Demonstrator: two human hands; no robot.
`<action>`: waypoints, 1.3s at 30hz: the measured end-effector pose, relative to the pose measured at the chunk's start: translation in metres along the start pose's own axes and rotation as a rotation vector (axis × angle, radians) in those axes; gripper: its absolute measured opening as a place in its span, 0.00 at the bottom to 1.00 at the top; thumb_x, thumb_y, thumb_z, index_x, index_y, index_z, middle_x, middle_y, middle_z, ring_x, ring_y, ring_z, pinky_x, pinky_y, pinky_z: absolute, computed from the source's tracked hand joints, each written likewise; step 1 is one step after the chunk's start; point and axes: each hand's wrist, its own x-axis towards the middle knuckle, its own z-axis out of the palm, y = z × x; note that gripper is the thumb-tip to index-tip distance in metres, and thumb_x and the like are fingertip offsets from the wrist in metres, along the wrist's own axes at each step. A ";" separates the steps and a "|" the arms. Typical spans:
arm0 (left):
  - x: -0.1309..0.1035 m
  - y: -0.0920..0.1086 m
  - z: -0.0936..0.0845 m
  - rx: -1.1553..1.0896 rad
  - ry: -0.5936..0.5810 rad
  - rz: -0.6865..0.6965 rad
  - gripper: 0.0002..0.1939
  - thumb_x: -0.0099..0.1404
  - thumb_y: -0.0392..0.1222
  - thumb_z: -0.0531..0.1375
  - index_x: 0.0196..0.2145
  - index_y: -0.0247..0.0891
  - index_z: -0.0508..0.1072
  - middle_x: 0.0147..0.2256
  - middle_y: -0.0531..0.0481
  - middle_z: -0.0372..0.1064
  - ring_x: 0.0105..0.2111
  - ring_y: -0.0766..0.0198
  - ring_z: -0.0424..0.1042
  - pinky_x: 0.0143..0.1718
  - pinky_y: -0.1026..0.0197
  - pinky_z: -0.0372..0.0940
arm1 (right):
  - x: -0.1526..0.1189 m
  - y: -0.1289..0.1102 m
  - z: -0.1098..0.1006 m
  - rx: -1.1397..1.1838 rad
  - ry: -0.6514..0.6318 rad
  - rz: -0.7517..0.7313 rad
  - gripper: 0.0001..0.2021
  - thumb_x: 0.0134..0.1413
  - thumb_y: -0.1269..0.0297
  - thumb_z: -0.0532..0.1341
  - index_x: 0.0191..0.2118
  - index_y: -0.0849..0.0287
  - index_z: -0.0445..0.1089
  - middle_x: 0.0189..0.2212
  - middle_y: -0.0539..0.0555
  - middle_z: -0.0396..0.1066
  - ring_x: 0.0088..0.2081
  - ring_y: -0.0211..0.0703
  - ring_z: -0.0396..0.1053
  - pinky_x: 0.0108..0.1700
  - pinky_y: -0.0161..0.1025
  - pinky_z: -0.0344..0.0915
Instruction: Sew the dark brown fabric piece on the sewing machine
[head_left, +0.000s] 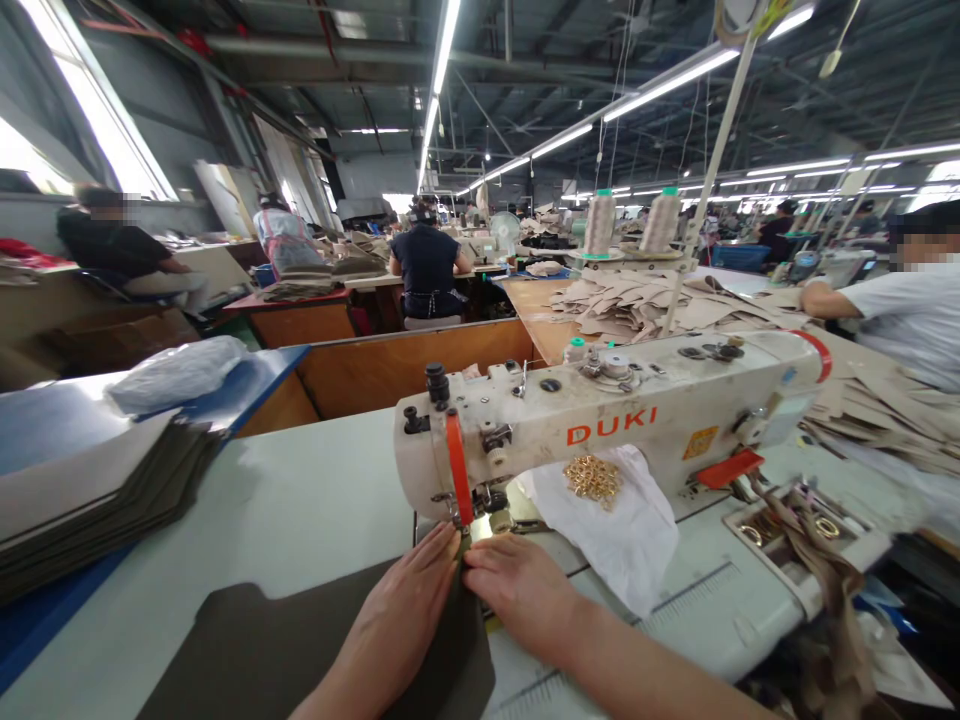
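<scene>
Head view: a white sewing machine [622, 420] lettered "DUKI" in orange is seen standing on a pale worktable [300, 510] in a large factory hall lit by long ceiling tubes. A piece of dark brown fabric [262, 650] is laid flat on the table in front of the machine, its far edge brought up under the needle area.

The left hand [409, 610] is pressed palm-down on the fabric, fingers stretched forward and flat, nothing clasped. The right hand [517, 590] is laid just beside it, fingertips touching the fabric's edge close to the presser foot; its fingers are slightly curled, and whether the edge is pinched cannot be told. The two hands almost meet at the fingertips below the needle.

To the right of the needle, a white cloth [615, 520] is spread under the machine arm, and a heap of small gold rings [592, 478] is piled on it. Farther right, a shallow tray [810, 540] with more metal rings and tan straps is set at the table's edge.

On the left, a stack of dark flat pieces [97, 500] is seen, with a clear plastic bag [176, 372] behind it. Two thread cones [630, 222] are mounted behind the machine. Other seated workers are visible in the background and at the right.
</scene>
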 end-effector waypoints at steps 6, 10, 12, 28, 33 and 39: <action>0.001 -0.003 -0.001 0.068 0.060 0.094 0.18 0.63 0.31 0.48 0.44 0.28 0.75 0.46 0.38 0.74 0.46 0.56 0.74 0.47 0.58 0.69 | 0.001 0.001 -0.001 -0.009 -0.009 0.012 0.02 0.58 0.69 0.60 0.35 0.61 0.70 0.39 0.53 0.74 0.44 0.40 0.68 0.48 0.37 0.66; -0.004 -0.006 0.005 0.063 -0.022 0.082 0.21 0.61 0.30 0.48 0.48 0.29 0.73 0.49 0.39 0.72 0.50 0.56 0.71 0.50 0.56 0.67 | 0.001 0.002 0.000 -0.001 -0.018 0.001 0.02 0.58 0.69 0.60 0.35 0.62 0.69 0.38 0.52 0.73 0.43 0.41 0.69 0.48 0.37 0.67; -0.005 -0.006 0.008 0.035 -0.066 0.052 0.22 0.61 0.31 0.47 0.49 0.30 0.73 0.51 0.39 0.71 0.52 0.56 0.70 0.52 0.55 0.66 | 0.002 0.002 0.001 0.001 -0.018 0.003 0.02 0.58 0.69 0.60 0.35 0.62 0.69 0.38 0.52 0.73 0.43 0.41 0.69 0.48 0.37 0.67; 0.005 -0.002 0.000 0.048 -0.049 0.055 0.22 0.61 0.28 0.46 0.48 0.27 0.73 0.49 0.38 0.72 0.49 0.55 0.72 0.51 0.55 0.67 | 0.001 0.003 0.001 0.028 -0.011 0.019 0.02 0.58 0.71 0.60 0.36 0.62 0.69 0.39 0.53 0.72 0.45 0.41 0.68 0.52 0.37 0.66; 0.003 -0.002 0.000 0.046 -0.045 0.027 0.21 0.62 0.30 0.47 0.48 0.27 0.73 0.49 0.39 0.72 0.49 0.56 0.72 0.50 0.57 0.68 | 0.002 0.003 0.001 0.023 -0.011 0.012 0.03 0.58 0.71 0.60 0.37 0.63 0.70 0.39 0.54 0.73 0.45 0.41 0.68 0.51 0.37 0.67; -0.029 0.010 -0.015 -0.044 -0.075 -0.057 0.22 0.61 0.29 0.50 0.50 0.34 0.72 0.52 0.45 0.70 0.54 0.60 0.68 0.53 0.61 0.66 | -0.007 -0.023 0.012 -0.023 0.055 -0.105 0.03 0.57 0.69 0.61 0.37 0.62 0.71 0.40 0.55 0.75 0.44 0.42 0.71 0.48 0.38 0.70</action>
